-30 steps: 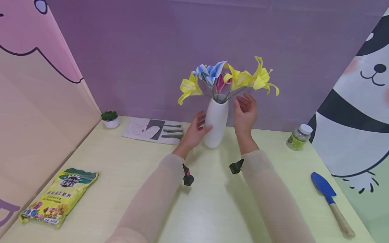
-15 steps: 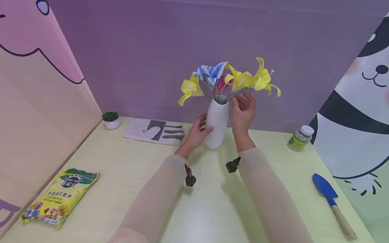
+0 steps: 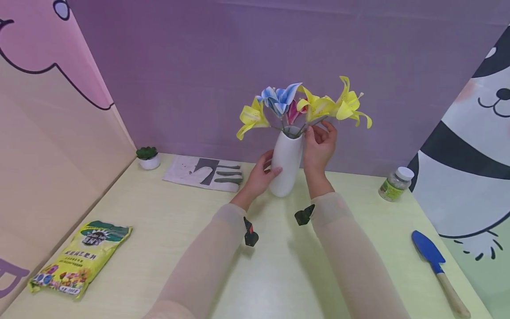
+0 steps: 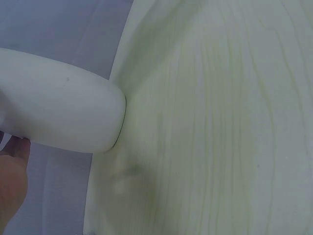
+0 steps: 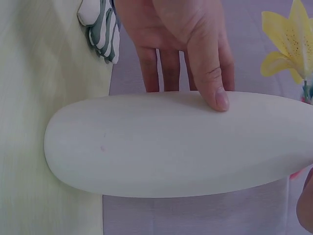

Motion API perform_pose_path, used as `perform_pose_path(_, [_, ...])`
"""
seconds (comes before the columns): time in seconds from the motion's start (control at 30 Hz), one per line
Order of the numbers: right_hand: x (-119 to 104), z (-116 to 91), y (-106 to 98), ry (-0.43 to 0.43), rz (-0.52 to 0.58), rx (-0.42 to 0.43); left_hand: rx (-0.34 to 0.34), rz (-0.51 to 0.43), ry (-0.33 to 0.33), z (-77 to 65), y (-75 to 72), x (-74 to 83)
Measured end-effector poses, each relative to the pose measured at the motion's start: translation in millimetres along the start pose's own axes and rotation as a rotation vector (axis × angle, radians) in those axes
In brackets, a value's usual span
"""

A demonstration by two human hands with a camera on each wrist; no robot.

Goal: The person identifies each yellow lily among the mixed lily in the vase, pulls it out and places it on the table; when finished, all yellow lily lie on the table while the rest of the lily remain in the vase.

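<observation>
A tall white vase [image 3: 286, 166] stands upright near the back of the table. My left hand [image 3: 260, 178] holds it from the left; in the right wrist view the left thumb [image 5: 215, 81] presses the near side, while the fingers reach behind. Out of the vase's mouth fan several lilies: a yellow lily [image 3: 253, 118] at left, a blue lily [image 3: 280, 97], a pink lily [image 3: 292, 111], and two yellow ones leaning right. Beside the rim my right hand [image 3: 320, 148] pinches the green stem of the rightmost yellow lily [image 3: 348, 106] between thumb and fingers.
Behind the left arm lie striped garden gloves [image 3: 203, 173], next to a small potted succulent [image 3: 148, 158]. A yellow fertilizer bag [image 3: 79, 259] lies at the left edge. On the right are a white-capped jar [image 3: 396, 184] and a blue trowel [image 3: 432, 254]. A purple backdrop [image 3: 199, 66] rises behind.
My right hand has moved slightly left and up against the lily stem, its thumb and fingers closing there. The left hand stays on the vase. The whole view has shifted a little.
</observation>
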State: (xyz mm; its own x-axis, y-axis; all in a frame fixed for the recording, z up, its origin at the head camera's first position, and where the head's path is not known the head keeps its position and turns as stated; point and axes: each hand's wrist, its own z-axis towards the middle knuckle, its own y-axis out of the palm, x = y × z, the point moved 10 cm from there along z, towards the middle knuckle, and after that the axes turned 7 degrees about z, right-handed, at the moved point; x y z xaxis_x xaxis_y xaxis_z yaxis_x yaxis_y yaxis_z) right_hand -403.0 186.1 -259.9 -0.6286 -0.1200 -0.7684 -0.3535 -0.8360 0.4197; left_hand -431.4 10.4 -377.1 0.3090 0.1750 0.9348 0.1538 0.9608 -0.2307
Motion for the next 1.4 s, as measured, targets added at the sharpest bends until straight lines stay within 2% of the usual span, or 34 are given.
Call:
perform_pose_path(0.17, [-2,1,0,-0.003,0.031,0.009,0.000,0.003,-0.013,-0.1,0.3,-1.4])
perform_pose_path(0.63, [-15,2,-8,-0.050,0.280,0.090,0.003,-0.005,-0.001,1.0,-0.2,-0.9])
perform_pose_path(0.87, [-23,4,-14,-0.062,0.336,0.137,0.003,-0.002,0.008,1.2,-0.4,-0.9])
perform_pose_path(1.13, [-22,11,-24,-0.035,0.403,0.173,0.001,0.015,-0.005,0.9,-0.2,-3.0])
perform_pose_path(1.27, [-25,15,-31,-0.011,0.434,0.198,0.004,-0.003,0.014,1.1,-0.5,-1.9])
perform_pose_path(1.4, [-31,19,-40,-0.008,0.483,0.229,0.004,-0.005,0.003,1.3,-0.7,-2.5])
